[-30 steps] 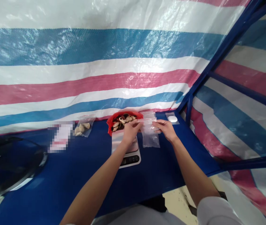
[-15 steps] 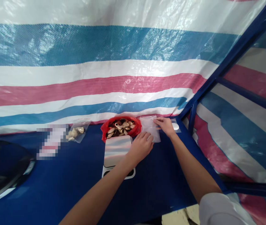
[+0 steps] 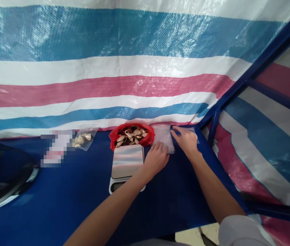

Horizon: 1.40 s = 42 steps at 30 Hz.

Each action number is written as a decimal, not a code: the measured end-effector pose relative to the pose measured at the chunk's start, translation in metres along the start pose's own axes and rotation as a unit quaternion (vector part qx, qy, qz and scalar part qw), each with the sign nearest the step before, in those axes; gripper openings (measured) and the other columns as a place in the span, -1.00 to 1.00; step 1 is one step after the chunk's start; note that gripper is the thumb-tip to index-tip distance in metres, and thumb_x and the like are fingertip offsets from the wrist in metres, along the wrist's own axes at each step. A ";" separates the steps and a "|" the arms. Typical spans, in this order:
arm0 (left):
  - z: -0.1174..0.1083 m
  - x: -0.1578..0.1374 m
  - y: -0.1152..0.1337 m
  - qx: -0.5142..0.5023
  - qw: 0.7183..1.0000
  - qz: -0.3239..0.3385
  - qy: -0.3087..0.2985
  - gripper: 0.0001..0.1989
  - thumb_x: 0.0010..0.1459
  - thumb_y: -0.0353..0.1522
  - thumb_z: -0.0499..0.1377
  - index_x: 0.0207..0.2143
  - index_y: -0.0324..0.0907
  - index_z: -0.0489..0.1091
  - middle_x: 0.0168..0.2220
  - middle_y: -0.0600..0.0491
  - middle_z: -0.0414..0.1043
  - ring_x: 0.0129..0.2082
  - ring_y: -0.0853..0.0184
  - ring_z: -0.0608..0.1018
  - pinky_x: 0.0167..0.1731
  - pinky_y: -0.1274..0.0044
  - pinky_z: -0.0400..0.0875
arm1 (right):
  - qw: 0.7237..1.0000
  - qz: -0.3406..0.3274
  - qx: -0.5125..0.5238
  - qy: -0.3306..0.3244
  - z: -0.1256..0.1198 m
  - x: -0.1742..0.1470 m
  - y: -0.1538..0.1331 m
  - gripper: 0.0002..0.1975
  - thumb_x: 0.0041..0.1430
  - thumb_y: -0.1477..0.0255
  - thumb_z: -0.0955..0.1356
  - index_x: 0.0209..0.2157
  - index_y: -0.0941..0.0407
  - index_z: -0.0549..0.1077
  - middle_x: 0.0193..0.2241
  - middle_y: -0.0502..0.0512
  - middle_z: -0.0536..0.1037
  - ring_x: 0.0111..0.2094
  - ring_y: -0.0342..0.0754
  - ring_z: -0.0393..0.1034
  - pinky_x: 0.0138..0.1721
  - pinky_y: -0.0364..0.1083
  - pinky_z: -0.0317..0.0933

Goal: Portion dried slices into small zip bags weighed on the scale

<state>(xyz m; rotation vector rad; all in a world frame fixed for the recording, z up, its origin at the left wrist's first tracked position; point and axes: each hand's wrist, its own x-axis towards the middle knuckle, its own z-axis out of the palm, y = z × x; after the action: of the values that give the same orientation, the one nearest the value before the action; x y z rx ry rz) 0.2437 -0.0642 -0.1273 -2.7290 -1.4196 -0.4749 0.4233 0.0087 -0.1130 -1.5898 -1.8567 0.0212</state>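
Note:
A stack of clear plastic zip bags lies flat on the blue table, right of a red plastic bag full of dried brown-and-cream slices, perhaps mushrooms. My left hand rests on the lower part of the stack with its fingers laid over it. Just off the stack's right edge is my right hand, thumb and forefinger a little apart, with nothing visible between them. A digital kitchen scale with a bare metal plate stands in front of the red bag, its lower right part hidden behind my left forearm.
To the left lies a clear zip bag holding some pale slices, beside a blurred-out paper. A dark rounded object occupies the table's left end. Striped sheeting and a blue metal frame border the table.
My right hand has let go of the stack's upper right edge and shifted slightly right, its fingers parting. My left hand stays on the bags. The view has tilted a little.

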 end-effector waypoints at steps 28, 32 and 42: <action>0.002 -0.013 -0.006 0.011 0.998 0.009 -0.058 -0.51 0.35 -0.19 0.12 0.19 -0.32 0.37 0.26 -0.34 0.35 0.26 -0.03 0.43 0.23 0.26 0.29 | 0.936 -0.306 -0.026 -0.173 0.063 0.012 0.019 -0.54 0.44 0.31 0.20 0.21 0.23 0.46 0.26 0.31 0.41 0.33 0.18 0.23 0.37 0.18 0.11; -0.002 -0.011 -0.006 0.012 1.000 0.005 -0.018 -0.59 0.37 -0.20 0.09 0.09 -0.30 0.44 0.18 -0.29 0.44 0.21 -0.02 0.47 0.22 0.23 0.31 | 0.949 -0.273 -0.018 -0.156 0.059 0.012 0.017 -0.59 0.41 0.30 0.25 0.15 0.14 0.52 0.22 0.22 0.47 0.31 0.14 0.27 0.32 0.13 0.21; -0.032 -0.031 -0.022 -0.032 0.994 0.000 0.109 -0.73 0.38 -0.29 0.08 -0.04 -0.21 0.50 -0.01 -0.15 0.58 0.05 0.09 0.57 0.11 0.25 0.45 | 0.973 -0.206 0.000 -0.107 0.013 -0.023 -0.003 -0.62 0.41 0.27 0.26 0.09 0.11 0.56 0.19 0.12 0.51 0.26 0.10 0.35 0.27 0.05 0.29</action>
<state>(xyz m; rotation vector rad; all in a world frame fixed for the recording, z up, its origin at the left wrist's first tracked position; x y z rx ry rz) 0.2007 -0.0812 -0.1083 -2.6260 -1.3719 -0.8050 0.4147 -0.0071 -0.1328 -1.2108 -2.3249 0.0080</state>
